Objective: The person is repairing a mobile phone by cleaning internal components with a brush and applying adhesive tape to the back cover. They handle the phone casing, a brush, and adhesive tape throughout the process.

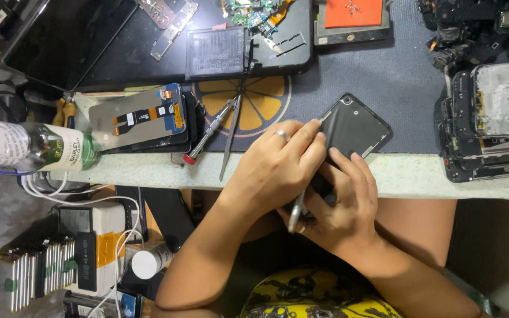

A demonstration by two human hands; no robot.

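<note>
The black phone [354, 126] is held at its near end by the left hand [278, 171] and right hand [340, 203], both closed on it. It looks thin, light and easily cracked, so its edges are best pinched.

Phone-repair workshop: dismantled phones [490, 118], screwdriver [210, 131], tweezers [231, 138], loose battery [216, 53].

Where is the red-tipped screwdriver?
The red-tipped screwdriver lies on the mat near the table's front edge, beside the tweezers, left of both hands.
</note>
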